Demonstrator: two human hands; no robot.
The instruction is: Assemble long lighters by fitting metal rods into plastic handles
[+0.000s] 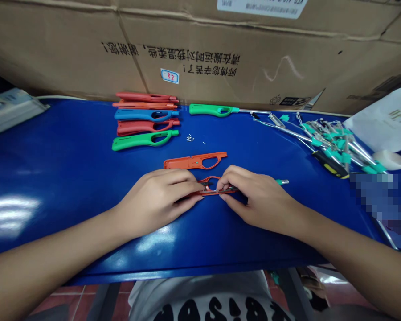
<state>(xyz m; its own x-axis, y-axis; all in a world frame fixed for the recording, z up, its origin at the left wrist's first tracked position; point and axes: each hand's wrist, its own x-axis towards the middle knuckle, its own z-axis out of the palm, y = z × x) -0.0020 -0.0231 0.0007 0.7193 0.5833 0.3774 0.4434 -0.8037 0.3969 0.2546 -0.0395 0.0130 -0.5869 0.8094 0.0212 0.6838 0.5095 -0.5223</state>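
On the blue table (70, 178) my left hand (160, 198) and my right hand (254, 196) both pinch an orange lighter shell half (214, 187) lying flat between them. A metal tube with a teal collar (282, 182) sticks out to the right past my right hand. Just beyond my fingers lies a second orange shell half (195, 161), untouched.
A row of red, orange, blue and green lighter shells (145, 120) lies at the back left. A green assembled lighter (214, 109) lies at the back centre. Several metal tubes with teal collars (330, 142) and a black-yellow screwdriver (330, 164) are on the right. Cardboard boxes (200, 49) stand behind.
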